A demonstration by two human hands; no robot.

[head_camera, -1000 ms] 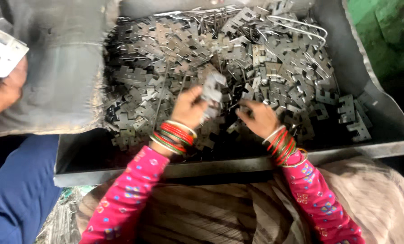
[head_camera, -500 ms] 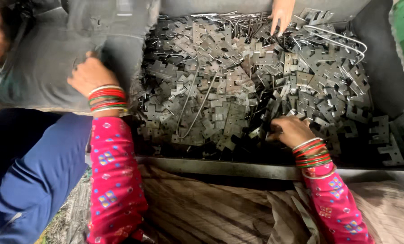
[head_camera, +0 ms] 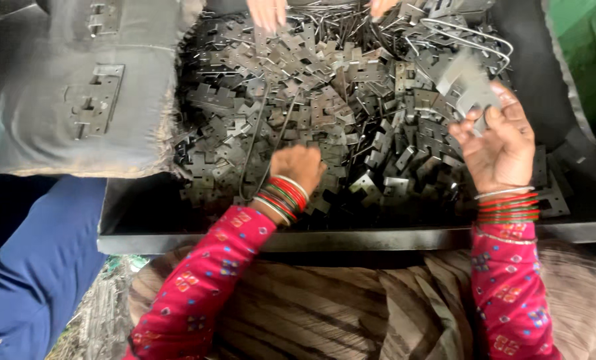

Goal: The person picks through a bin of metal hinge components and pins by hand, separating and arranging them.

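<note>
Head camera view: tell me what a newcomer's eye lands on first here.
First, the heap of flat stamped metal pieces filling the dark tray across the middle. Then the person's own hands in bright bangles and pink sleeves: the left hand digs into the near edge of the heap, while the right hand is raised at the right with a metal piece at its fingertips. Another person's fingers reach in at the top edge.

Soft, even daylight falls from above, with dull glints on the heap of metal plates (head_camera: 351, 113). The tray's (head_camera: 351, 239) near wall sits in deep shadow. The raised right hand (head_camera: 498, 143) and its plate (head_camera: 468, 83) are motion-blurred; corners look soft.
</note>
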